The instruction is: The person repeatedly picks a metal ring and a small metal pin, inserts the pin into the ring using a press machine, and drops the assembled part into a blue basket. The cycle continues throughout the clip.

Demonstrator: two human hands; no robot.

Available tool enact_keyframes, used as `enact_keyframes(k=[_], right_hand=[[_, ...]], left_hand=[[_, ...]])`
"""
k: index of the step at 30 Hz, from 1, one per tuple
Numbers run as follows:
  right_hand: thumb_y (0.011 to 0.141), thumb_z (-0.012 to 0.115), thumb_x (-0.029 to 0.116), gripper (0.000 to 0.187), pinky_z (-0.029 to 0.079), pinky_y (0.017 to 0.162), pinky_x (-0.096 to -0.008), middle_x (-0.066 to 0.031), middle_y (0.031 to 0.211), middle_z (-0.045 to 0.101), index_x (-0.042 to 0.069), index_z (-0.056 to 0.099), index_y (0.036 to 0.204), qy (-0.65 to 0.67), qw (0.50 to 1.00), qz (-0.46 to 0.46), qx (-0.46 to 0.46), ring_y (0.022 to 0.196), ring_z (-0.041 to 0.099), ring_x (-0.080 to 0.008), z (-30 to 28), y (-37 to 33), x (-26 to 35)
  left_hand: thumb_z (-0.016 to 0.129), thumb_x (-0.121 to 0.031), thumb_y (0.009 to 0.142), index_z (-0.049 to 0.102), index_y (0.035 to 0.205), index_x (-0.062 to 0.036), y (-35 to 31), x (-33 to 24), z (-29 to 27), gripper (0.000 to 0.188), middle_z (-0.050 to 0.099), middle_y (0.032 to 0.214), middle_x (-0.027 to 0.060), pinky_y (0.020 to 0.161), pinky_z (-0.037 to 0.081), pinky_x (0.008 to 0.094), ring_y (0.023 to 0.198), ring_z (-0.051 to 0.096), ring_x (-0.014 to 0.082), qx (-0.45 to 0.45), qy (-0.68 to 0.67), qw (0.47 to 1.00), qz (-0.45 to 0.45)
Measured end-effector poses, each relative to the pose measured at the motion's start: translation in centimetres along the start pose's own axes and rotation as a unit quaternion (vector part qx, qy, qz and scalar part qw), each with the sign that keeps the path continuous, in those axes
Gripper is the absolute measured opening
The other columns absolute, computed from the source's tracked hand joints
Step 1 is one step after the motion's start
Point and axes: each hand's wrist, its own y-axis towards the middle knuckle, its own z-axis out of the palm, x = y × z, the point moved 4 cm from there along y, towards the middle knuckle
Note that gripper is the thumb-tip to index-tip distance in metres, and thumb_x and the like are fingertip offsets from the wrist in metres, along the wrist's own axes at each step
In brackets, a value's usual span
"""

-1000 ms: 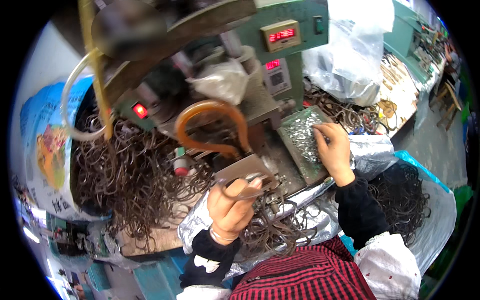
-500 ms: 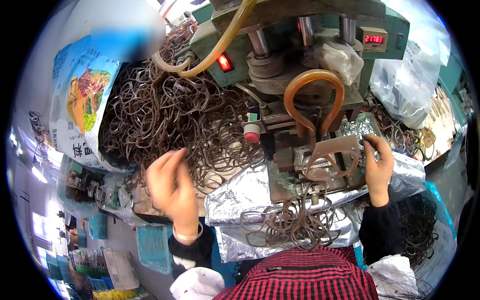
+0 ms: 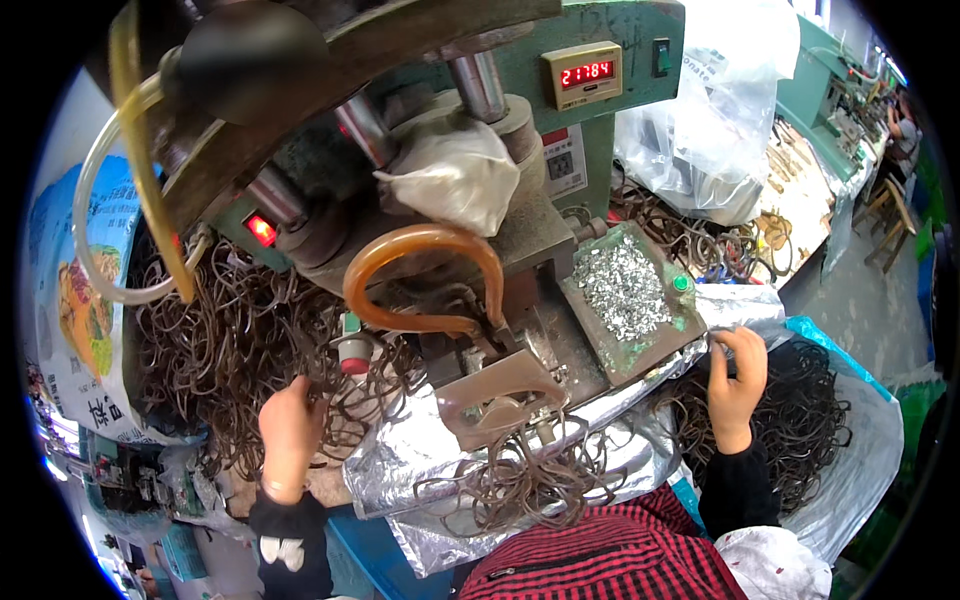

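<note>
Right fingers (image 3: 747, 350) have left the silver-flecked tray (image 3: 632, 358).

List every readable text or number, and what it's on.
Locations only; wording and digits not copied.
Red lit digits: beige counter, legible.
Printed characters: blue-and-white sack, partly legible.
White label: square code; small print unreadable.
Dark marks: green machine housing, faint.
Gray lettering: clear plastic bag, only partly legible.

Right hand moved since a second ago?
Yes: the right hand, then over the silver bits on the tray, is now off the tray, to its lower right in view.
</note>
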Motion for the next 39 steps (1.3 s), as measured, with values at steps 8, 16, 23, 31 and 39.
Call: enact_keyframes(k=[8,16,23,31,39], right_hand=[[0.076,0.071,-0.005,0.022,0.052,0.077,-0.0359,-0.0113,0.088,0.071,0.003,0.074,0.096,0.294,0.945,-0.023,0.139,0.082,0.067,-0.0276,2.9,4.8,9.6],[0.082,0.069,0.001,0.031,0.05,0.083,-0.0297,-0.0084,0.097,0.067,-0.001,0.064,0.113,0.525,0.816,0.164,0.177,0.091,0.064,-0.0162,9.8,5.3,15.6],[0.085,0.068,-0.002,0.045,0.047,0.082,-0.0229,-0.0013,0.087,0.064,-0.005,0.051,0.126,0.612,0.708,0.258,0.24,0.088,0.059,-0.007,9.8,5.7,16.3],[0.084,0.067,-0.003,0.047,0.047,0.08,-0.0215,-0.0007,0.087,0.065,-0.005,0.051,0.128,0.607,0.696,0.269,0.272,0.086,0.059,-0.0063,8.6,7.4,17.3],[0.083,0.061,-0.005,0.058,0.047,0.099,-0.032,-0.0125,0.127,0.059,-0.006,0.043,0.139,0.65,0.651,0.282,0.273,0.116,0.059,-0.0207,5.7,5.3,18.8]], left_hand=[[0.059,-0.004,0.098,0.066,0.127,-0.0017,-2.3,-2.3,1.3,0.03,0.062,0.081,-0.0027,0.058,0.036,0.0158,0.064,0.048,0.0018,-0.166,-0.589,0.78,-0.13],[0.059,-0.003,0.098,0.062,0.126,0.006,-4.4,-7.4,6.3,0.03,0.069,0.094,0.0084,0.065,0.052,0.0241,0.076,0.061,0.0109,-0.297,-0.615,0.701,-0.207],[0.054,-0.001,0.1,0.061,0.125,0.0041,-4.8,-10.2,-1.6,0.027,0.068,0.092,0.011,0.064,0.053,0.027,0.075,0.062,0.0151,-0.439,-0.568,0.692,-0.074],[0.056,0.011,0.093,0.061,0.118,0.0054,-1.3,-13.5,-7.8,0.026,0.065,0.099,0.0178,0.057,0.052,0.0274,0.071,0.06,0.017,-0.489,-0.495,0.707,0.126],[0.053,0.0,0.1,0.061,0.125,0.0062,-1.8,-13.8,-8.0,0.027,0.069,0.093,0.0154,0.061,0.051,0.0275,0.073,0.061,0.0163,-0.453,-0.459,0.747,0.161]])
